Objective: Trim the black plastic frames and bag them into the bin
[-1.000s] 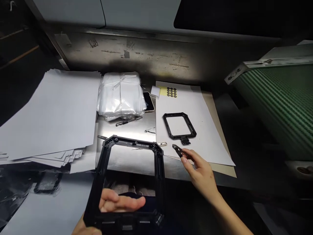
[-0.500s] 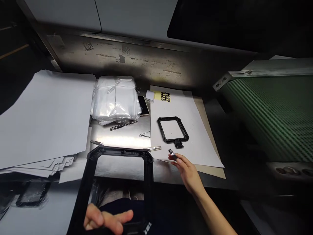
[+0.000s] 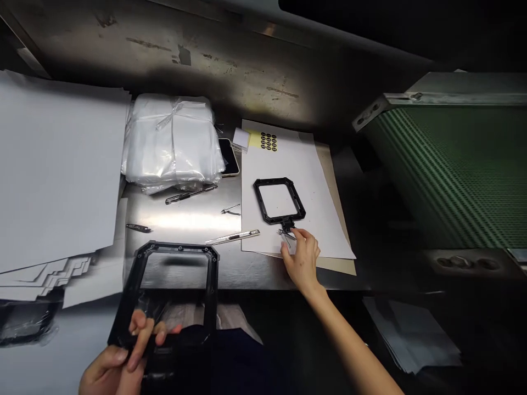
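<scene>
My left hand (image 3: 119,359) grips the lower end of a black plastic frame (image 3: 212,285), its fingers wrapped through the opening. This frame is tilted up in front of the bench edge. A second black frame (image 3: 259,203) lies flat on white sheets, its short tab (image 3: 287,224) pointing toward me. At that tab, my right hand (image 3: 303,260) has a small shiny nail clipper (image 3: 284,234) between thumb and fingers. Its lever stands apart from the body; the fingers partly cover it.
White sheets (image 3: 329,230) bear a yellow label sheet (image 3: 255,140). Left of them are a cutter knife (image 3: 233,237), small nippers (image 3: 230,209), a pen (image 3: 191,194), a phone (image 3: 231,159) and tied plastic bags (image 3: 164,148). A paper stack (image 3: 57,170) stands left, a green conveyor belt (image 3: 465,175) right.
My right hand has brought the nail clipper to the tab of the lying frame. My left hand's frame is lower and farther left in view. The camera view has shifted as well.
</scene>
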The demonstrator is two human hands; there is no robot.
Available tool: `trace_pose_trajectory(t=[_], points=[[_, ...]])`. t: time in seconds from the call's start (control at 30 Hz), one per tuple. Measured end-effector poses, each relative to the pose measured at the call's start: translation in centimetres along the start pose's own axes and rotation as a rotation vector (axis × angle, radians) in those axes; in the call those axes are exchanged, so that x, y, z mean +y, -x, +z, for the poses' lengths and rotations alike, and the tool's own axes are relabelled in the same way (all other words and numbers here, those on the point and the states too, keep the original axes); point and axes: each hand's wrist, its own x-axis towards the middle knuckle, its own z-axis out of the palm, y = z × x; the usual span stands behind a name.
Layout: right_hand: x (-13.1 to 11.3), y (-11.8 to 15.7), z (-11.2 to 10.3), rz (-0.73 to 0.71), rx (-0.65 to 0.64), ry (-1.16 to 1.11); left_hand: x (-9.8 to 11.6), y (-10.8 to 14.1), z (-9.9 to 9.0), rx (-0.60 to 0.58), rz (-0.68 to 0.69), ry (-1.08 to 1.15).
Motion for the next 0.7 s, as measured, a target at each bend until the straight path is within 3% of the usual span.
trace_pose_trajectory(t=[0.17,0.27,0.4,0.53,0.63,0.7], points=[[-6.4,-1.8,1.7,-0.436,-0.307,-0.037,-0.3,-1.7,-0.7,0.045,-0.002,0.086],[-8.1,-3.2,3.7,-0.57,-0.424,-0.018,-0.6,-2.8,-1.3,0.062,0.006,0.095],[-8.2,-4.5,4.9,-0.574,-0.437,0.003,-1.2,-4.4,-2.0,0.065,0.021,0.096],[-9.6,-4.6,3.4,-0.511,-0.459,-0.035,-2.0,-5.5,-2.4,0.118,0.054,0.082],[-11.9,-4.5,2.1,-0.486,-0.624,-0.128,-2.5,-6.0,-2.3,0.183,0.065,0.066],[-13.4,-4.4,1.9,-0.545,-0.741,-0.142,-2.6,-6.2,-2.2,0.225,0.071,0.057]])
